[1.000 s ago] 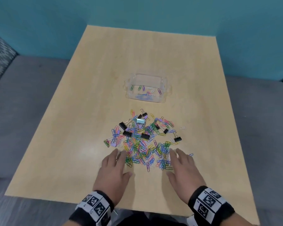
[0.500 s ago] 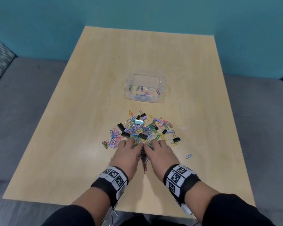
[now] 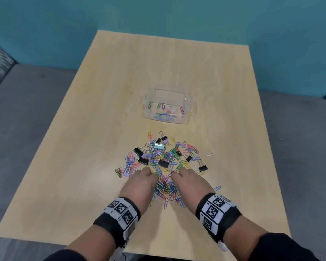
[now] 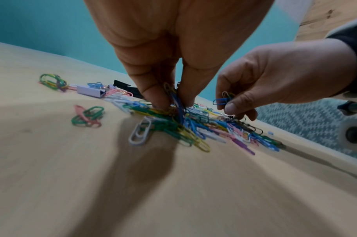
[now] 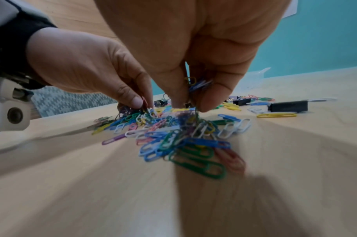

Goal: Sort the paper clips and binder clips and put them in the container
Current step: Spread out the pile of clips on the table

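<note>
A heap of coloured paper clips (image 3: 164, 166) mixed with black binder clips (image 3: 163, 163) lies on the wooden table (image 3: 83, 166). My left hand (image 3: 141, 182) sits at the heap's near left, pinching a bunch of paper clips (image 4: 174, 96) between thumb and fingers. My right hand (image 3: 190, 182) sits at the near right, pinching another bunch of paper clips (image 5: 196, 85). More clips (image 3: 166, 193) lie between the two hands. Beyond the heap stands a clear plastic container (image 3: 167, 95) with several paper clips inside.
A silver binder clip (image 3: 159, 146) and lilac binder clips (image 3: 127, 174) lie in the heap. Stray paper clips (image 3: 209, 154) lie to the right. A teal wall runs behind the table, grey upholstered seating on both sides. The table's near edge is under my forearms.
Both hands moved forward from flat on the near edge of the heap, came together in it, and now pinch bunches of clips, drawing them slightly toward me.
</note>
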The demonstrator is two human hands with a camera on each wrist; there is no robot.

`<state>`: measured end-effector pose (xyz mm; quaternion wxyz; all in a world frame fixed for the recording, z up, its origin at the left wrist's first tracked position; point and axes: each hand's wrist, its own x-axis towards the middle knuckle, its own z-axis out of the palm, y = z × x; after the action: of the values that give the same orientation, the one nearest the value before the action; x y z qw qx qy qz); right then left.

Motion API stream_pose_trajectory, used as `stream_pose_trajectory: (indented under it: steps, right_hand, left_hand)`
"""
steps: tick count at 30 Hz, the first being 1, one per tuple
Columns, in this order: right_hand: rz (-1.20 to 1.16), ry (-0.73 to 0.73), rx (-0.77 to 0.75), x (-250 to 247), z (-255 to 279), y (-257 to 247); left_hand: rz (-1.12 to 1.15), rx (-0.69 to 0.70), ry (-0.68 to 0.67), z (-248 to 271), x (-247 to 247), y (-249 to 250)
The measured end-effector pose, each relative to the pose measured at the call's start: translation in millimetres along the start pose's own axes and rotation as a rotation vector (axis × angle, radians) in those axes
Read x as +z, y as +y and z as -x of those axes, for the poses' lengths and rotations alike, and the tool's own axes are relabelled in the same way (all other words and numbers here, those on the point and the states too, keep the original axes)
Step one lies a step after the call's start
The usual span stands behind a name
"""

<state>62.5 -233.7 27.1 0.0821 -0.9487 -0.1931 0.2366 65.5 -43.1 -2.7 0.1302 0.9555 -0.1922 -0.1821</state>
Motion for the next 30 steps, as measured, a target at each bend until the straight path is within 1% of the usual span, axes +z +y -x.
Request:
stream_pose_trajectory:
  steps: [3, 6, 8, 10, 13, 14, 16, 18, 20, 24, 26, 28, 30]
  right_hand:
    - [-0.034, -0.001, 0.004, 5.4, -4.3, 7.9]
    - [-0.090, -0.034, 0.009, 4.1, -8.3, 13.8]
    - [-0.148, -0.065, 0.001, -4.7, -10.2, 16.0]
    - [-0.205, -0.085, 0.015, -15.1, -13.1, 19.7]
    - [-0.305, -0.077, 0.039, -35.7, -21.1, 28.6]
    - [-0.336, -0.069, 0.038, -43.8, -24.9, 31.3]
    - [-0.382, -0.044, 0.046, -62.4, -35.3, 37.0]
    - [-0.431, -0.011, 0.086, -82.6, -49.3, 43.0]
    - [-0.478, 0.030, 0.141, -104.3, -68.5, 49.6]
    - [-0.408, 0.153, 0.182, -140.5, -119.2, 63.9]
    - [-0.354, 0.183, 0.213, -148.4, -144.8, 69.0]
    - [-0.317, 0.189, 0.230, -152.0, -163.3, 69.2]
    - [-0.336, 0.176, 0.207, -154.2, -169.9, 71.4]
  left_hand:
    - [0.041, -0.025, 0.003, -0.6, -6.7, -4.4]
    - [0.128, -0.056, 0.046, -3.0, -17.6, -3.7]
    - [0.209, -0.082, 0.019, -3.4, -29.0, -2.6]
    - [0.323, -0.104, 0.006, -5.2, -41.2, -3.3]
    - [0.487, -0.162, -0.087, -14.8, -57.1, -9.7]
    - [0.587, -0.197, -0.118, -18.4, -63.0, -11.2]
    - [0.804, -0.239, -0.134, -26.9, -78.0, -12.1]
    - [0.910, -0.252, -0.103, -40.5, -96.6, -12.5]
    - [0.942, -0.267, -0.040, -64.7, -115.3, -16.4]
    - [0.872, -0.275, 0.178, -130.4, -146.1, -21.9]
    - [0.858, -0.277, 0.264, -157.7, -155.4, -18.5]
    - [0.825, -0.259, 0.287, -175.6, -157.4, -13.5]
    - [0.839, -0.254, 0.253, -181.2, -153.3, -13.6]
